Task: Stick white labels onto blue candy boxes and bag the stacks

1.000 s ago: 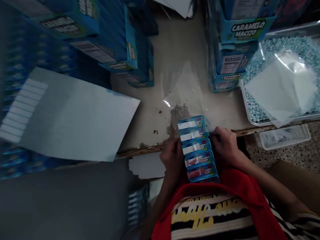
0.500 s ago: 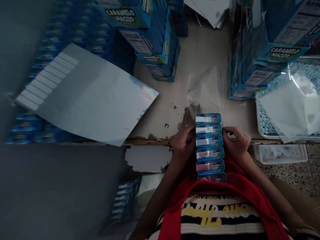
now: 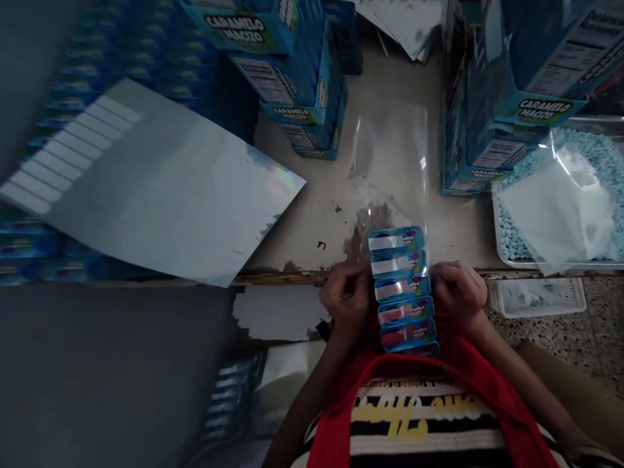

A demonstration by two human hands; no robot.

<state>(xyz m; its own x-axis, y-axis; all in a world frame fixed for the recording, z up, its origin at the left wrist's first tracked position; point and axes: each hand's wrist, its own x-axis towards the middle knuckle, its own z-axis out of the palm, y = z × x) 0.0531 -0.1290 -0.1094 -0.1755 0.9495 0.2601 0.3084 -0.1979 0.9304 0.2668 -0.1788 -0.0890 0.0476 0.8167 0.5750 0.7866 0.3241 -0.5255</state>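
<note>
Where the surface's (image 3: 404, 84) near edge crosses the view, a straight row of six glossy blue rectangular packs (image 3: 402, 288) lies between the person's two hands, partly beyond that edge. Its long axis runs away from the red apron (image 3: 380, 383), the far end leaning slightly left; each pack lies crosswise, lettering at its right end. Clear plastic film (image 3: 390, 146) extends from the far end over the surface.

The left hand (image 3: 345, 296) and right hand (image 3: 459, 289) flank the row, fingers curled nearly closed; whether either pinches the film cannot be told.

At the near right of the surface, a shallow silvery metal tray (image 3: 517, 264) holds small pale-blue candies (image 3: 509, 227), partly covered by a white sheet (image 3: 541, 208). Below the edge there, a white plastic basket (image 3: 546, 313) contains crumpled translucent material (image 3: 531, 296). Blue printed cardboard boxes (image 3: 287, 78) stand stacked farther back.
</note>
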